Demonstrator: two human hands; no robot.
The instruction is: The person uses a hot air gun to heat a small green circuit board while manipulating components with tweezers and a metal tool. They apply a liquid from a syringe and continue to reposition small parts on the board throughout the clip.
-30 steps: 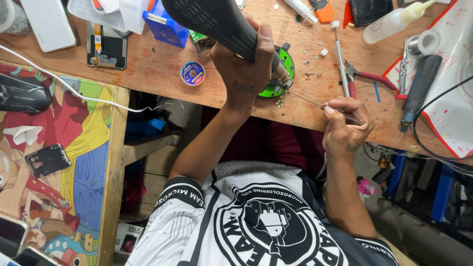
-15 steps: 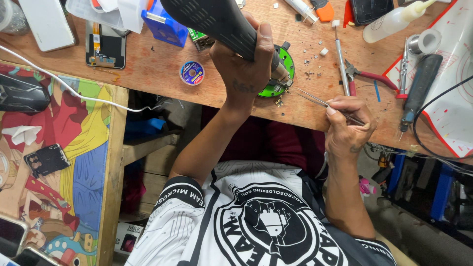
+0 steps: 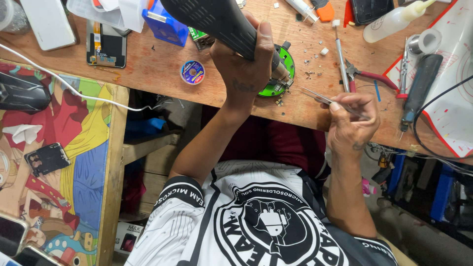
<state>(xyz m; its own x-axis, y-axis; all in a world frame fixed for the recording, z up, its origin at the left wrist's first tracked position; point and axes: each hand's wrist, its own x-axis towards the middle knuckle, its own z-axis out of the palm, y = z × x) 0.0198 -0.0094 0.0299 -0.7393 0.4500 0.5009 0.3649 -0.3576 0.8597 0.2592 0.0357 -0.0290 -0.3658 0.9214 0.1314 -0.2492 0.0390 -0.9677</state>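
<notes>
the wooden workbench (image 3: pixel 162 74) ran across the top of my view, with the cartoon-printed tabletop (image 3: pixel 74 148) butted against it on my left and phones lying on both. the biggest thing in my grasp was the black hot-air handpiece (image 3: pixel 217 19). my left hand (image 3: pixel 246 64) was wrapped shut around its grip, thumb over the top, and its metal nozzle pointed down at the round green holder (image 3: pixel 287 59) near the bench's front edge. that holder was where the work sat, just past my left knuckles. whatever was clamped on it was mostly hidden by the nozzle and my hand, so i couldn't make out the part itself. my right hand (image 3: pixel 352 125) hovered just to the right of the holder, thumb and forefinger pinched closed on a pair of fine tweezers (image 3: pixel 320 97). their tips aimed at the holder's lower edge and stopped a little short of it, and i couldn't tell whether they held anything. red-handled cutters (image 3: pixel 369 76) lay beyond them, and a small spool of wick (image 3: pixel 192 72) lay on the other side of my left wrist. a few tiny loose bits (image 3: pixel 281 102) lay on the wood right below the holder. i judged this to be the heating step, with the tweezers waiting. the next move called for holding the nozzle steady and bringing the tips in low and gently, so nothing nearby got nudged.
</notes>
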